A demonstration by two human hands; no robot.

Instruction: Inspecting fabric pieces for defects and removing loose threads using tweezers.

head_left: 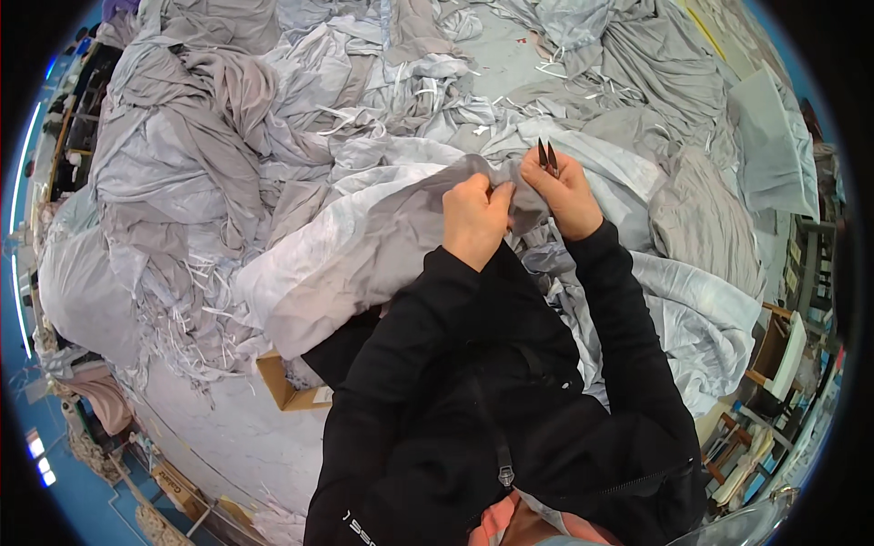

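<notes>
A wide piece of grey and pale patterned fabric (401,218) lies across my lap, its upper edge raised between my hands. My left hand (475,211) is closed, thumb against fingers, pinching that edge. Just to its right, my right hand (563,193) is closed too. It grips the fabric and keeps a small pair of thread snips (547,156) tucked in it, the two dark pointed blades sticking up past the fingers. The snips' handles are hidden in the palm. A short stretch of grey cloth spans the gap between both hands.
Heaps of crumpled grey fabric (200,136) with loose white ties surround me in front and at the left. An open cardboard box (278,387) stands by my left side. A pale cushion-like bundle (774,141) lies at the far right, near wooden furniture (774,350).
</notes>
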